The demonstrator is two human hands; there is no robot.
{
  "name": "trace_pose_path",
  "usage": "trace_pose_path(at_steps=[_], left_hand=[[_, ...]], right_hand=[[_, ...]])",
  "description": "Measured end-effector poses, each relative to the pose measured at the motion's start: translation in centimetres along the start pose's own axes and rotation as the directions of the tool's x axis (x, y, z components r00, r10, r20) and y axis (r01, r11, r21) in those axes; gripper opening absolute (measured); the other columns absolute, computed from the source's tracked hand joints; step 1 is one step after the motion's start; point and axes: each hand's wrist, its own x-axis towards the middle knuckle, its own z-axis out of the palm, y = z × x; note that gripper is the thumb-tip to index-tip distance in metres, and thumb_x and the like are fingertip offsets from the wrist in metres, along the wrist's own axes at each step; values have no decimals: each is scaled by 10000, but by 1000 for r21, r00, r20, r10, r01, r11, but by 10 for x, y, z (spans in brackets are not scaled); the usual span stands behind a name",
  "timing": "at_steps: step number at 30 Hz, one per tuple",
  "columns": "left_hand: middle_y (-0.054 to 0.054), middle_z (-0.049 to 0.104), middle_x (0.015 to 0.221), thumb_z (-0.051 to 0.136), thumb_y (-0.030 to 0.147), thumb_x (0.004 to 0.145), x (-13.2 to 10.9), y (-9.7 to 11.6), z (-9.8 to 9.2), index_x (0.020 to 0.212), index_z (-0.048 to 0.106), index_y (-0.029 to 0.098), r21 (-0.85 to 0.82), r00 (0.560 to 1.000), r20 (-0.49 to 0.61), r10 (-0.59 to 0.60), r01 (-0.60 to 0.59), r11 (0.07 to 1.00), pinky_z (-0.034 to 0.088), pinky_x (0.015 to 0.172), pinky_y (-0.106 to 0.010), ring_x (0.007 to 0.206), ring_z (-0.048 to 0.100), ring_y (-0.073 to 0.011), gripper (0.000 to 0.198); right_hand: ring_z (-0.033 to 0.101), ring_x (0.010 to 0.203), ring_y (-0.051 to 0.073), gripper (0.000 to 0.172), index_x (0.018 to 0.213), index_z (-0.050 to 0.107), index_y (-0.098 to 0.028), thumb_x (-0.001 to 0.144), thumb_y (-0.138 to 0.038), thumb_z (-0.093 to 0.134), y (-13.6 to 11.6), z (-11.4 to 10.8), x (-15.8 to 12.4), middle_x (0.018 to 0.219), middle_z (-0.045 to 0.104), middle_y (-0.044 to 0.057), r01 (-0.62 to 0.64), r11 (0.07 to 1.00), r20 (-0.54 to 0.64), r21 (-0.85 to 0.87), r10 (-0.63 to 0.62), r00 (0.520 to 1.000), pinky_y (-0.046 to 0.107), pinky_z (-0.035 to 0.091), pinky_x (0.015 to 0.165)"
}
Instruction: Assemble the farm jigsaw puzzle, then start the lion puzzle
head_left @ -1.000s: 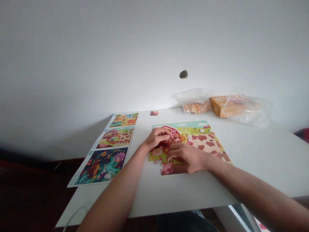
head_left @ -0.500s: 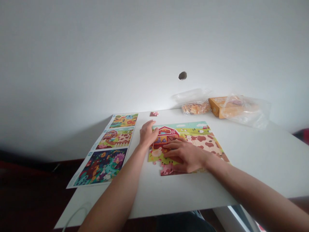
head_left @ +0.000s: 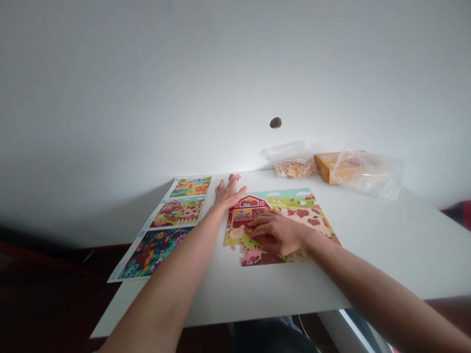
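Note:
A farm jigsaw puzzle (head_left: pixel 294 211) with a red barn and a brown-spotted cow lies assembled on the white table (head_left: pixel 386 245). My right hand (head_left: pixel 277 233) rests flat on its lower left part, fingers stretched out. My left hand (head_left: pixel 227 192) reaches past the puzzle's top left corner, open, its fingertips at a small loose puzzle piece (head_left: pixel 236 176) near the table's far edge.
A sheet with three picture cards (head_left: pixel 167 225) lies along the table's left side. At the back right sit a clear bag of puzzle pieces (head_left: pixel 296 166), an orange box (head_left: pixel 331 164) and a crumpled plastic bag (head_left: pixel 368 171). The wall has a dark hole (head_left: pixel 275 122).
My left hand left the barn area, opened, and stretched forward to the loose piece at the back. My right hand stayed on the puzzle.

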Motion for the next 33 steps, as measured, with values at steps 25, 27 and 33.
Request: trace_pose_path(at_steps=[25,27,33], left_hand=[[-113,670,1085,620,316,841,-58,-26,-18,1178,661,205,39,980,-177,95,-90,995,420,989,-411,1061,593,-275,358],[-128,655,1053,663,334,808,-58,-23,-19,1259,630,190,17,982,-187,39,-37,999,444,971,-412,1043,595,-284,474],[-75,676,996,664,272,762,-61,-8,-20,1117,690,174,-467,955,-270,-126,-15,884,525,823,-320,864,654,-198,369]], right_hand=[[603,855,191,166,952,712,-196,821,-189,611,5,-11,-7,901,681,52,-251,966,-126,-67,241,962,339,443,843],[585,997,233,272,1072,705,-210,814,-287,665,6,-9,-8,1031,655,84,-252,963,-103,-92,243,965,386,431,919],[391,1309,329,639,1357,561,-322,760,-460,741,7,-5,-9,1405,454,105,-266,957,-15,-115,266,964,542,271,1102]])
